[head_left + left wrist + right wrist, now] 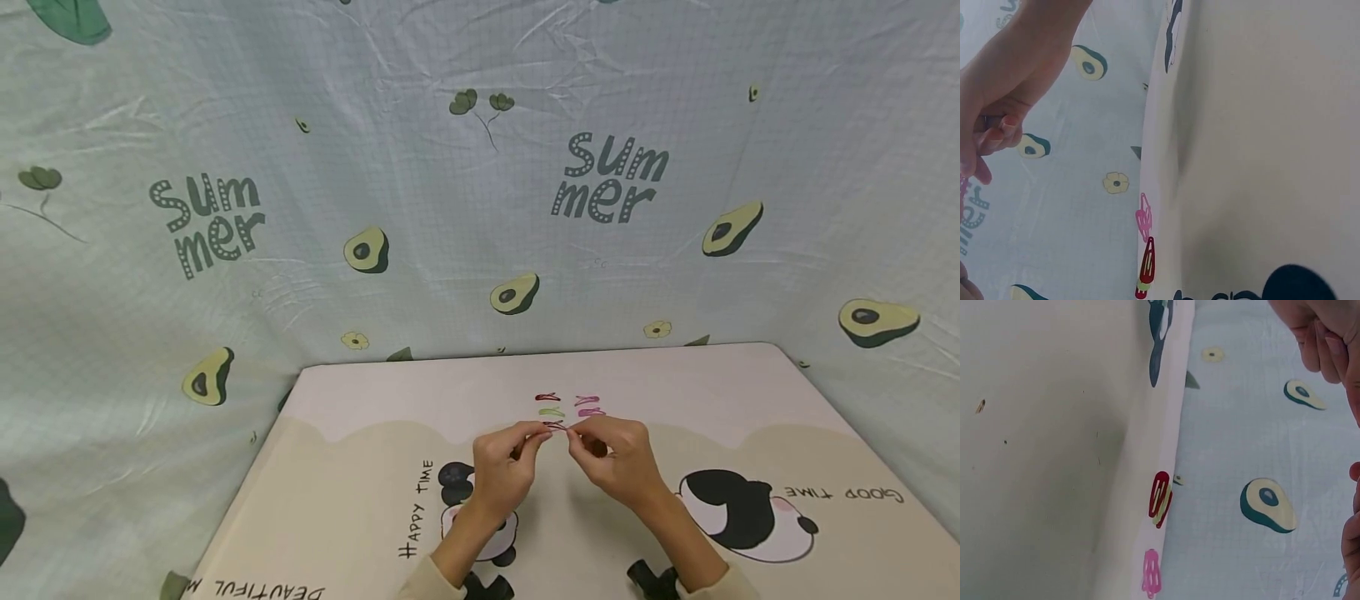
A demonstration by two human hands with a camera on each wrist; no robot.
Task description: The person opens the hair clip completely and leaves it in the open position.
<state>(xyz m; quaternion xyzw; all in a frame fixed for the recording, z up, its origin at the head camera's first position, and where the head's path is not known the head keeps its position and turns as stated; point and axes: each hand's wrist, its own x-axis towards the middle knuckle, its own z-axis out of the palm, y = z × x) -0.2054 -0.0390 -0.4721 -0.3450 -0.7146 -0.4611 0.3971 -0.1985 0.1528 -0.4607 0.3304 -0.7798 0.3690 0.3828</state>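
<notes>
In the head view my left hand (504,467) and right hand (618,458) meet fingertip to fingertip above the table. Between them they pinch a thin pink hair clip (562,428), mostly hidden by the fingers. A sliver of this pink clip (963,186) shows at the right hand's fingertips in the left wrist view. Just beyond the fingers lie snap hair clips in two columns: a red clip (547,397), a green clip (551,412) and a dark red clip (552,423) on the left, two pink clips (587,401) on the right.
The clips lie near the back of a table (360,508) whose cover has printed panda figures and lettering. Behind it hangs a pale curtain (420,183) with avocado prints. Dark wrist straps (489,586) show at the lower edge.
</notes>
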